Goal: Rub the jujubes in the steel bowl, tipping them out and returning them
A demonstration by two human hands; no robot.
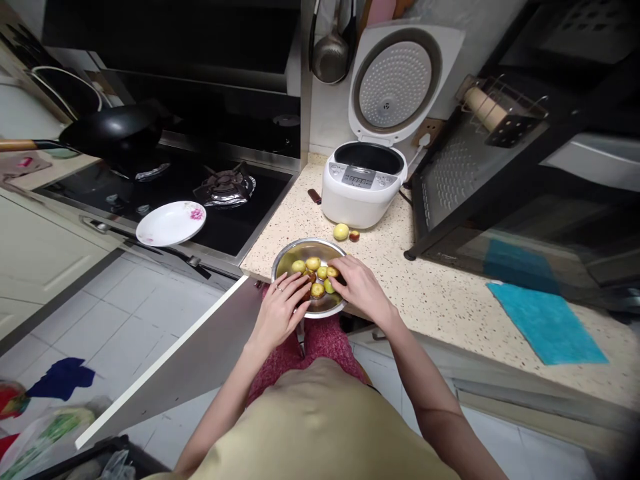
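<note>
A round metal bowl (281,259) sits at the counter's front edge, holding several small round fruits (313,264), some yellow-green, some with brown patches. My left hand (284,308) reaches over the bowl's left side. Its fingers are spread and curved over brown fruits, with the thumb apart; a ring is on one finger. From the right, my right hand (361,287) has its fingers and thumb around a yellow-brown fruit (332,272). Behind the bowl lie a yellow-green fruit (341,231) and a smaller reddish-brown one (354,236).
A white rice cooker (350,207) stands behind the bowl, its lid raised. To the left, a plate (170,225) overhangs the stove's front edge and a wok (115,130) sits behind. A cabinet door (190,360) stands open. A blue cloth (550,327) lies right.
</note>
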